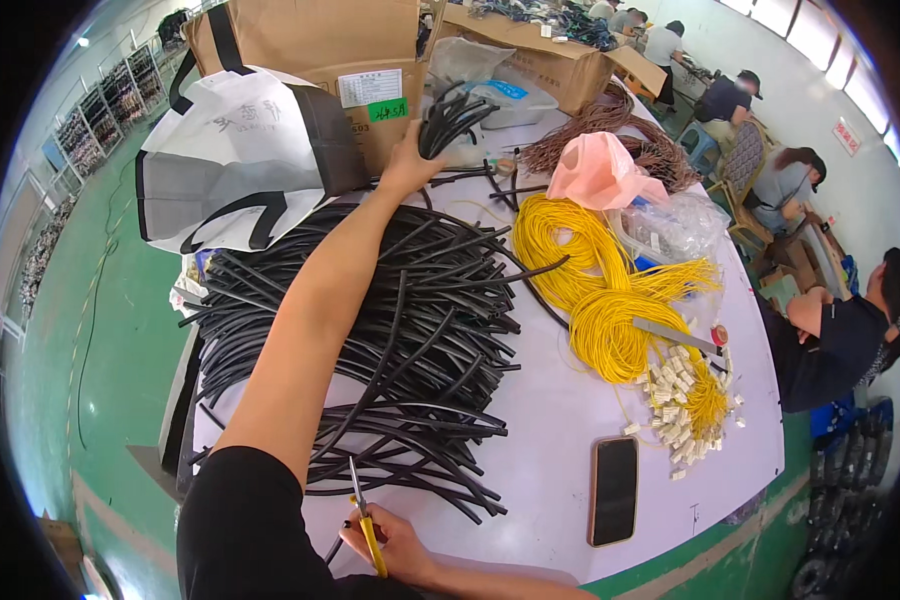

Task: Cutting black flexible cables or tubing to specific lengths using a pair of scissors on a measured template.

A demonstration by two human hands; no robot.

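My left arm reaches across the table, and my left hand [406, 168] is closed round a bundle of short black tubes [454, 122] near the cardboard box. Close to the table's near edge, my right hand [395, 548] grips yellow-handled scissors [368, 530], their metal blades pointing away from me. Between the hands lies a wide heap of black tubes [430, 340], partly covered by my left forearm. A few loose tubes rest just beyond the scissors' tips.
Coiled yellow wires [595, 335] with white connectors [675, 400] lie on the right, under a metal ruler-like strip [670, 333]. A phone [614, 492] lies nearer. Behind stand a white bag [235, 150], cardboard boxes [320, 40] and brown wires [610, 140]. People sit along the right.
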